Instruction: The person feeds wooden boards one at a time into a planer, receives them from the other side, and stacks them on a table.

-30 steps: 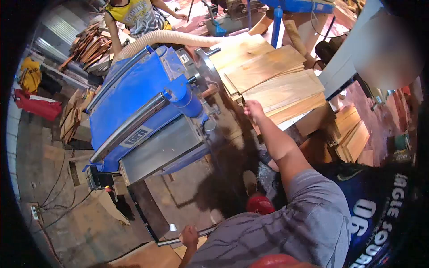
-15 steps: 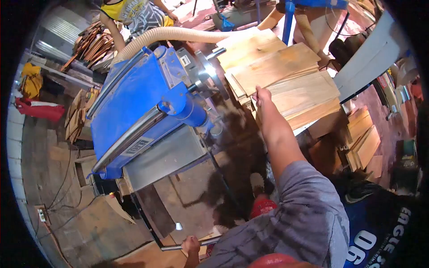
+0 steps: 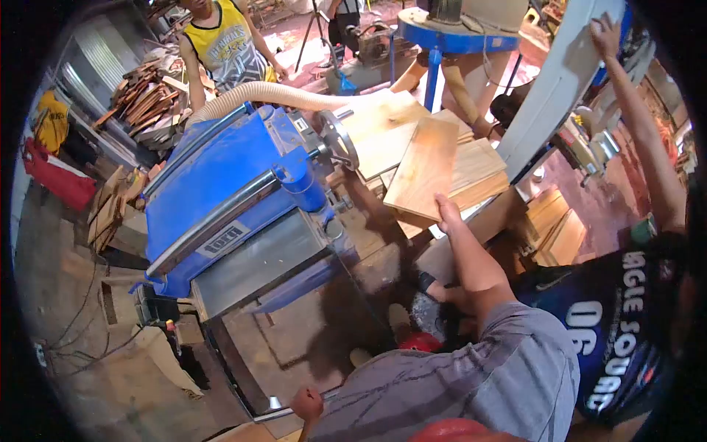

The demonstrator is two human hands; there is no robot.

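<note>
My right hand (image 3: pixel 447 214) grips the near end of a flat wooden board (image 3: pixel 423 166), which is tilted across the stack of boards (image 3: pixel 482 166) beside the planer. At the bottom of the view my left hand (image 3: pixel 307 404) is curled into a fist next to a metal bar of the machine's frame; whatever its fingers close on, if anything, is hidden. The blue thickness planer (image 3: pixel 213 184) stands to the left, with its grey metal bed (image 3: pixel 258 261) in front and a handwheel (image 3: pixel 339 140) on its side.
A ribbed dust hose (image 3: pixel 265 92) runs behind the planer. A person in a yellow jersey (image 3: pixel 228 44) stands beyond it. At right, another person in a dark jersey (image 3: pixel 589 317) has an arm raised against a pale post (image 3: pixel 563 74). More boards (image 3: pixel 556 228) lie below the stack.
My right hand has taken up a board, now turned at an angle over the stack. The view has shifted, and the co-worker's raised arm has come into sight at right.
</note>
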